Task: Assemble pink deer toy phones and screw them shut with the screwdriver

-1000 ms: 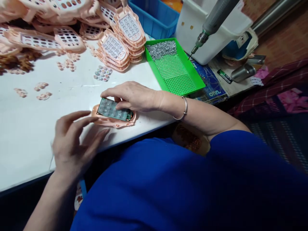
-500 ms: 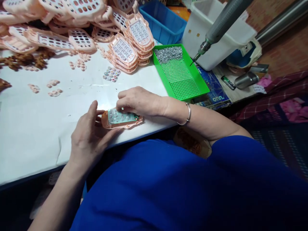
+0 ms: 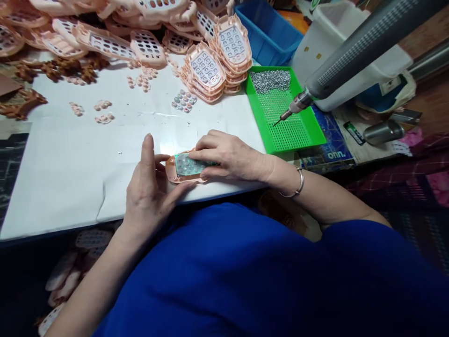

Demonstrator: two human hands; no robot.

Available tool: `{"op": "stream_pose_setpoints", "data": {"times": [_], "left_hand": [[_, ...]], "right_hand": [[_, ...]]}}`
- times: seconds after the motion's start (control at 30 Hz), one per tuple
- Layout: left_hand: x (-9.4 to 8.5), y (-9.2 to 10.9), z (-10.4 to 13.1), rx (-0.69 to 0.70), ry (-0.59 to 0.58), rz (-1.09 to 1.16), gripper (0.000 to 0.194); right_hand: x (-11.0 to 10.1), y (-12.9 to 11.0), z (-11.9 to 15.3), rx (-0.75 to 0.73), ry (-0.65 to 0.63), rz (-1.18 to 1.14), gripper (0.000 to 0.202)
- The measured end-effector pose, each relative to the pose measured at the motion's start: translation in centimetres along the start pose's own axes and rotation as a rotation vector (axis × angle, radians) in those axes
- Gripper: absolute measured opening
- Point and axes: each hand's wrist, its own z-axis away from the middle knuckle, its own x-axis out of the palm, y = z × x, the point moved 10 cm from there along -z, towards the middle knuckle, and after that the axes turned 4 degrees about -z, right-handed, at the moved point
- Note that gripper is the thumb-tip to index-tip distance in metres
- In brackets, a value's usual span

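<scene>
A peach plastic toy phone shell (image 3: 170, 174) lies face down near the table's front edge. Inside it rests a green-edged circuit board with a clear rubber keypad (image 3: 185, 166). My left hand (image 3: 145, 192) grips the shell's left end, thumb along the near edge and other fingers at the far side. Over the right half lies my right hand (image 3: 229, 157), fingers stretched out and apart on the board, thumb at the near side; it hides that end of the shell.
Stacked phone shells (image 3: 205, 70) with keypads stand beyond my hands, near small picture stickers (image 3: 184, 101). A green tray (image 3: 321, 138) holds screws. Above it hangs an electric screwdriver (image 3: 328, 72). Blue (image 3: 268, 35) and white bins (image 3: 312, 56) stand behind; more peach shells (image 3: 147, 47) pile at the back.
My view has shifted, so the table's things sit further right. My right hand has gone from bent fingers above the board to fingers spread on it. The screwdriver hangs more over the tray.
</scene>
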Motion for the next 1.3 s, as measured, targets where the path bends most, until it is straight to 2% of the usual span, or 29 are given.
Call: {"op": "stream_pose_setpoints", "data": {"times": [0.27,0.47,0.77,0.87,0.93,1.03,1.1,1.17,1.23,1.27,1.3], "left_hand": [[0.1,-0.1,0.0,-0.022,-0.014,-0.008,0.103],[0.0,0.1,-0.1,-0.019,-0.032,-0.027,0.104],[0.1,0.1,-0.1,-0.044,-0.066,-0.036,0.100],[-0.3,1.4,-0.2,0.061,-0.033,-0.116,0.091],[-0.4,3.3,-0.3,0.209,-0.004,-0.196,0.073],[0.6,5.8,-0.1,0.417,-0.054,-0.251,0.046],[1.3,6.5,-0.2,0.488,-0.081,-0.264,0.037],[1.3,6.7,-0.5,0.527,-0.040,-0.296,0.031],[1.3,6.8,-0.7,0.575,-0.007,-0.338,0.027],[1.2,6.8,-0.7,0.600,0.010,-0.342,0.027],[1.0,6.7,-0.7,0.612,0.019,-0.331,0.029]], "right_hand": [[0.0,-0.4,0.0,-0.012,-0.041,0.009,0.040],[-0.1,-0.2,-0.3,0.034,-0.060,-0.012,0.039],[-0.2,-0.5,-0.9,0.103,-0.163,0.006,0.034],[0.0,-0.5,-1.1,0.136,-0.218,0.006,0.034],[-0.2,-0.6,-1.4,0.159,-0.229,-0.011,0.033],[-0.4,-0.4,-1.7,0.246,-0.221,-0.064,0.032],[-0.4,-0.3,-1.7,0.297,-0.216,-0.082,0.036],[-0.3,-0.7,-1.4,0.291,-0.214,-0.068,0.039],[-1.3,-1.9,-0.6,0.193,-0.134,-0.032,0.037],[-2.7,-2.4,0.1,0.144,-0.018,0.000,0.034],[-5.0,-2.7,1.2,0.118,0.159,0.046,0.031]]}}
